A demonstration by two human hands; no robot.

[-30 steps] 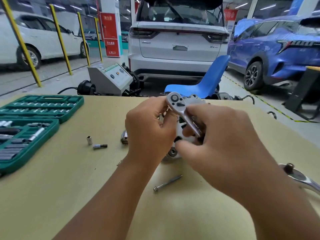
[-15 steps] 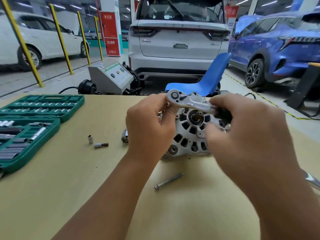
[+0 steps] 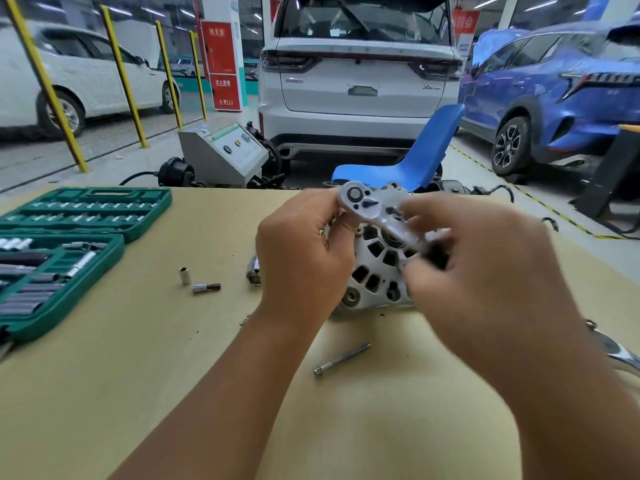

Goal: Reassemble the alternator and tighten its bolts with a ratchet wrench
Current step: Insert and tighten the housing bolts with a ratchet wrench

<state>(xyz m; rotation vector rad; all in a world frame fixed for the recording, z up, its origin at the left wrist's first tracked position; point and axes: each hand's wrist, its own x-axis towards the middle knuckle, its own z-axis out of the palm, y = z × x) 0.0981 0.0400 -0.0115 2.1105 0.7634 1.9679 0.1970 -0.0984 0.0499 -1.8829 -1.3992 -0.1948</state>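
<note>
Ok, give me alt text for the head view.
Right hand swings a ratchet on an alternator that the left hand steadies on a table. A loose bolt lies in front, a green socket case at left.

You are seated at a tan worktable (image 3: 104, 393) in a garage bay with a grey concrete floor (image 3: 114, 150). Ahead of you a white SUV (image 3: 360, 81) stands tail-on, a blue car (image 3: 554, 91) to its right and a white car (image 3: 79, 77) to the left behind yellow posts (image 3: 123, 77). You have a blue plastic chair (image 3: 415, 161) and a grey service machine (image 3: 225, 154) just beyond the table. Ceiling strip lights glow overhead.
</note>
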